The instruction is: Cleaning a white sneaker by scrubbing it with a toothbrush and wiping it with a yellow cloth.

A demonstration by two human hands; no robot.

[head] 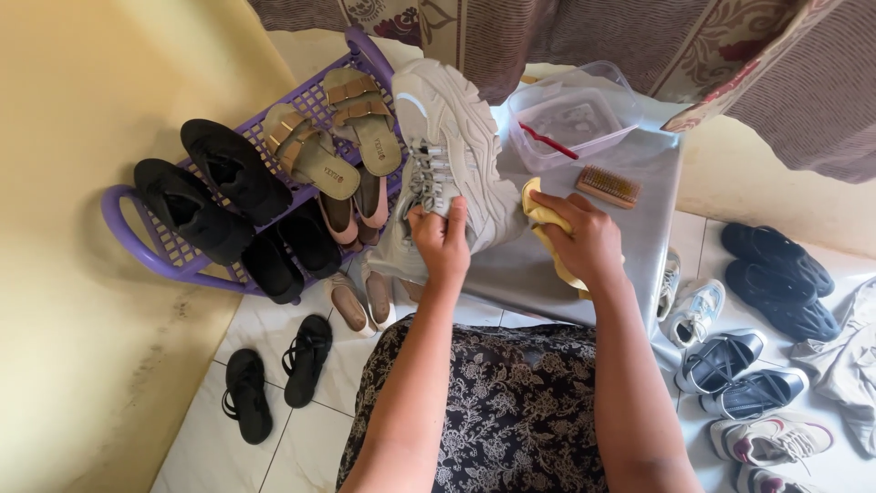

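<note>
Our left hand [441, 239] grips the grey sneaker [447, 155] by its laces, tilted on edge on the grey desk [639, 196] beside the purple shoe rack [164, 256]. Our right hand [589, 239] has its grip pressed around a yellow cloth [541, 216] against the sole. We judge that wiping goes best in short strokes along the grooves, with the sneaker braced firm. A brush [608, 185] lies near.

The right hand [589, 239] covers most of a yellow cloth [546, 228]. Beside that cloth, the left hand [443, 242] hides part of the grey sneaker [452, 155]. Below it, the frame cuts off a pink-trimmed sneaker [762, 479].
</note>
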